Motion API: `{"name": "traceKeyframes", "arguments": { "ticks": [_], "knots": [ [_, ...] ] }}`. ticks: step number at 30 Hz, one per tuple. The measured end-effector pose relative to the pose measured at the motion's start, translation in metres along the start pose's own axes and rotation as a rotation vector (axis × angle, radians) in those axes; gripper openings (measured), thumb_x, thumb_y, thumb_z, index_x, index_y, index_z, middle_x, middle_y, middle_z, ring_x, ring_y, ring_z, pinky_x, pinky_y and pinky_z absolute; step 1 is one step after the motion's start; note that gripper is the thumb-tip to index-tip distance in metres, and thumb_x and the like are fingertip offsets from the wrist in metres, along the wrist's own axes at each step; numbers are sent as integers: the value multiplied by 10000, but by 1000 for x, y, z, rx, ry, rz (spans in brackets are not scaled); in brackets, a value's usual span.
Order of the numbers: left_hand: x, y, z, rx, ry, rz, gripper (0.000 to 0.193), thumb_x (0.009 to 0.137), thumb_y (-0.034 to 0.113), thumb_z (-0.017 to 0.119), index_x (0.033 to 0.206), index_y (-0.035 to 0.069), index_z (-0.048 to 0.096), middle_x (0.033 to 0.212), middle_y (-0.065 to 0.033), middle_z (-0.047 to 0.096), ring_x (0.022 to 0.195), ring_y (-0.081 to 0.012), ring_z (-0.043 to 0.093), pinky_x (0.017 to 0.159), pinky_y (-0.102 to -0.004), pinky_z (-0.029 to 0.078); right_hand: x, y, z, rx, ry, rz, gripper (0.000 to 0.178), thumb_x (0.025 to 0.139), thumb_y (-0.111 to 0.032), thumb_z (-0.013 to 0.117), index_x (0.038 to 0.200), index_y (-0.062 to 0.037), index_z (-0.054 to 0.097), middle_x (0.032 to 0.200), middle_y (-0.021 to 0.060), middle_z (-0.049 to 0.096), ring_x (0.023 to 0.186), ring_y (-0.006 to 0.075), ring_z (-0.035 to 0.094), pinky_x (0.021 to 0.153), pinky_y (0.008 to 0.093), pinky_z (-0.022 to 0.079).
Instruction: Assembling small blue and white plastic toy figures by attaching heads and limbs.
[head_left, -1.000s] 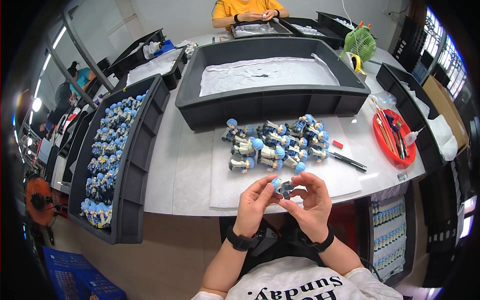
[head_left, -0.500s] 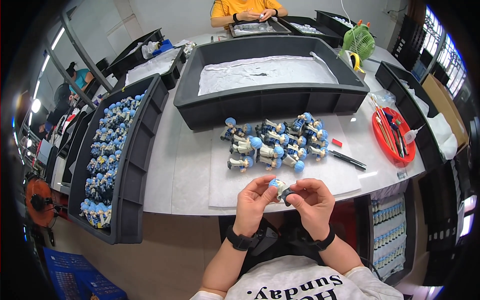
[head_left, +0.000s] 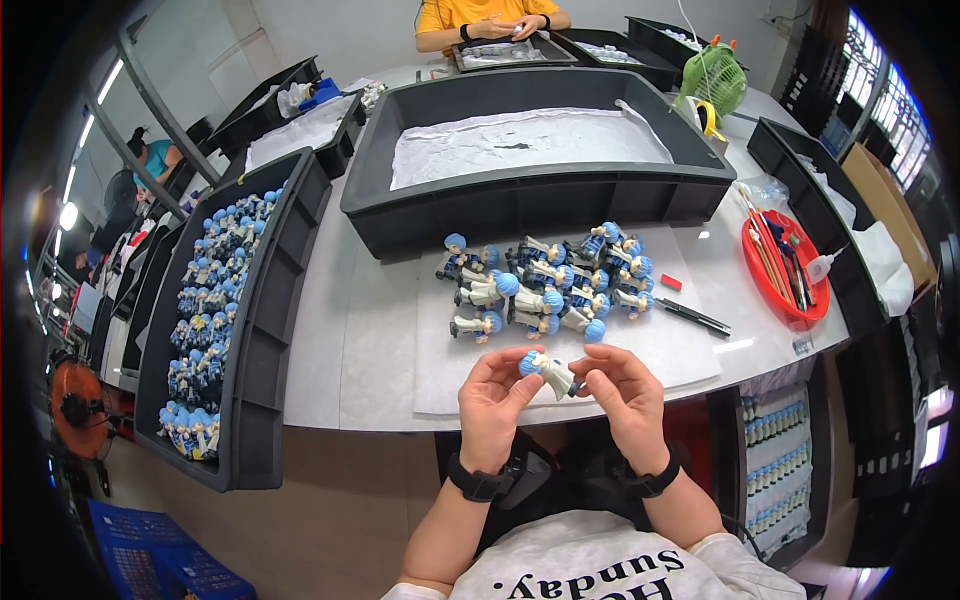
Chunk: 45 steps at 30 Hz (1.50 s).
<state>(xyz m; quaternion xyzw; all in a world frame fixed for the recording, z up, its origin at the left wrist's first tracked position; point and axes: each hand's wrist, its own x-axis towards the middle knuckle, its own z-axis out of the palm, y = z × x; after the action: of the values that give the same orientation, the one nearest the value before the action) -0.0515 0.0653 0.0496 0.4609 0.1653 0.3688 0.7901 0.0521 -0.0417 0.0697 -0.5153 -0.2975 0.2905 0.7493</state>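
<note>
My left hand [head_left: 490, 405] pinches a small blue-haired figurine [head_left: 556, 377] by its head, between thumb and fingers. The figurine lies tilted on its side, its long cream coat facing up and its dark feet pointing right. Beside those feet is my right hand [head_left: 628, 400], thumb and fingers bent and apart; whether a fingertip touches the feet is hard to see. Beyond both hands, several matching figurines [head_left: 540, 300] in blue and cream lie grouped on a white sheet [head_left: 450, 385] on the table.
A large black bin [head_left: 530, 195] lined with white cloth stands behind the group. Another black bin [head_left: 262, 380] of figurines is at left. To the right are a black pen [head_left: 692, 317], a red block [head_left: 671, 282] and a red basket [head_left: 790, 315] of brushes. A co-worker [head_left: 490, 25] sits opposite.
The figurine has turned so more of its cream coat shows, and has shifted slightly left with my left hand. My right hand's fingers have loosened from its lower end.
</note>
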Motion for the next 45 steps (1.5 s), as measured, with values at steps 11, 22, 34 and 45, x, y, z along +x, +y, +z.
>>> {"name": "traceKeyframes", "arguments": {
  "ticks": [11,22,34,45],
  "knots": [
    [-6,-13,18,219,-110,52,315,712,-154,552,999,-28,522,1132,-188,504,950,-196,550,833,-294,456,4,-12,-47,-511,2,-289,204,714,-11,652,912,12,611,868,110,616,759,151,601,681,248,494],
    [-13,-54,25,787,18,239,230,785,-43,527,1014,-26,535,1007,-74,547,831,-112,499,745,-223,411,-60,-63,-278,-508,1078,-409,160,751,-28,634,905,5,608,773,19,616,691,68,559,612,195,459],
    [-12,-58,23,942,-46,249,223,804,8,566,1024,-23,547,871,-64,554,758,-133,509,697,-239,427,-118,71,-471,-1047,1243,482,253,640,-82,654,883,-14,628,806,149,623,767,275,606,698,351,485],
    [-15,-62,24,985,-28,262,207,802,3,566,1004,-31,541,891,-77,555,782,-140,522,719,-245,439,-98,93,-481,-1072,1037,640,254,659,-112,602,903,-47,622,942,170,608,914,318,568,798,377,453]
  ]
}}
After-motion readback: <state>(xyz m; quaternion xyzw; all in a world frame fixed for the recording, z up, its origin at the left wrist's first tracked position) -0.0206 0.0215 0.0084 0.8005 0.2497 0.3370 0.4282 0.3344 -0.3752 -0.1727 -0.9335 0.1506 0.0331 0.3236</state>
